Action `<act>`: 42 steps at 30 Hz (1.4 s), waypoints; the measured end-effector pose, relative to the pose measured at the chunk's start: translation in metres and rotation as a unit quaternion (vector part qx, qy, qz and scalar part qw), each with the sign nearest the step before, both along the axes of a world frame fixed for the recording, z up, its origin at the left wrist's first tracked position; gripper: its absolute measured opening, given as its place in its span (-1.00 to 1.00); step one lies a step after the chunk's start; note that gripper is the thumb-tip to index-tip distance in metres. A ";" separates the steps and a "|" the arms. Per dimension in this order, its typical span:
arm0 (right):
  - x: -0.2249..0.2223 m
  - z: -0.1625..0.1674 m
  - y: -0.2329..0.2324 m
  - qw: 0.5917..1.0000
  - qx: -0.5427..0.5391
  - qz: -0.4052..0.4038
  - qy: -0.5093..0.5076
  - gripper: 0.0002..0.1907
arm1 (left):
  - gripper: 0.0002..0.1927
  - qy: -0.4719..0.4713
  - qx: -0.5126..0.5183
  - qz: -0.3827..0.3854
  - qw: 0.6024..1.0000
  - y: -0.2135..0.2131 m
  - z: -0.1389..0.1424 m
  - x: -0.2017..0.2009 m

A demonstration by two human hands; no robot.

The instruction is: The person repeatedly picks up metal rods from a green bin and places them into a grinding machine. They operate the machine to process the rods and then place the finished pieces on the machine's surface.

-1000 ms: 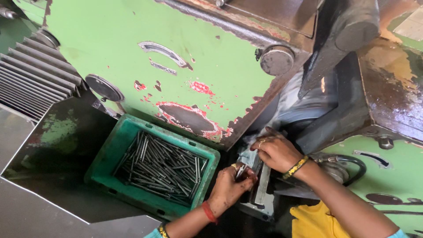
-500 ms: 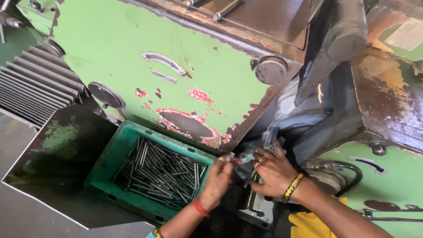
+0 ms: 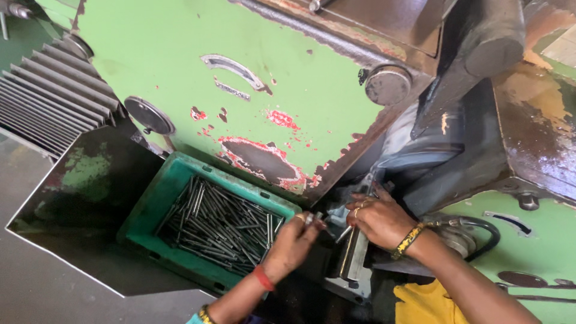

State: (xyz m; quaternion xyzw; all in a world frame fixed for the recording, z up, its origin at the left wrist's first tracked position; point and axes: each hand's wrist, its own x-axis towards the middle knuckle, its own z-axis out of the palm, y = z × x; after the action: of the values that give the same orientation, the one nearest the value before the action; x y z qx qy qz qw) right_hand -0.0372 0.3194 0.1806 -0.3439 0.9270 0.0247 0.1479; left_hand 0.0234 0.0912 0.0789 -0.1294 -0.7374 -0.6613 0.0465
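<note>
My left hand (image 3: 292,243) is closed around a few thin metal rods (image 3: 314,219), just right of a green plastic crate (image 3: 157,201). The crate holds several loose grey metal rods (image 3: 223,223). My right hand (image 3: 379,218) rests on a slanted metal guide rail (image 3: 353,255) at the mouth of a large green machine (image 3: 240,72), with one rod (image 3: 344,233) under its fingers. A red band is on my left wrist and a yellow and black bangle on my right.
Worn paint and a dark oval patch (image 3: 259,161) mark the machine front above the crate. A ribbed grey bellows cover (image 3: 45,102) lies at upper left. A black hose (image 3: 480,231) curls beside a round fitting right of my right wrist. Grey floor (image 3: 48,282) lies lower left.
My right hand has slid lower onto the rail beside my left. My left hand has stayed near the crate's right edge, still gripping rods. The view has shifted slightly.
</note>
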 end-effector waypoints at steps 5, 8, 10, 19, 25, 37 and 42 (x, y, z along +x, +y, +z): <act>-0.004 0.001 0.007 0.998 -0.056 -0.002 -0.022 -0.69 | -0.80 -0.105 -0.043 -0.075 0.991 0.022 0.017 0.010; -0.005 0.001 0.011 0.998 -0.039 -0.021 -0.046 -0.70 | -0.76 -0.124 -0.032 -0.109 0.986 0.019 0.029 0.018; -0.005 0.001 0.013 0.997 -0.073 -0.002 -0.039 -0.64 | -0.76 -0.110 -0.012 -0.118 0.987 0.016 0.034 0.021; -0.004 0.011 0.012 0.989 -0.095 -0.070 -0.084 -0.41 | -0.69 -0.159 -0.012 -0.077 0.984 0.031 0.036 0.007; -0.007 0.004 0.017 0.985 -0.173 -0.014 -0.005 -0.48 | -0.72 -0.172 -0.037 -0.088 0.980 0.024 0.027 0.011; -0.019 -0.028 0.018 0.980 -0.172 0.040 0.087 -0.78 | -0.91 0.240 -0.083 0.241 0.937 -0.105 0.258 -0.001; -0.031 -0.038 0.022 0.991 -0.124 0.019 0.045 -0.80 | -0.76 0.410 -0.283 0.296 0.815 -0.132 0.347 -0.100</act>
State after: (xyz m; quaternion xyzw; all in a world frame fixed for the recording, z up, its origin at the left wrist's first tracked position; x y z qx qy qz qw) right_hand -0.0686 0.3417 0.1422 -0.3760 0.9217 -0.0718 0.0622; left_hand -0.0764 -0.0412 0.4260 -0.1715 -0.8076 -0.2636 0.4988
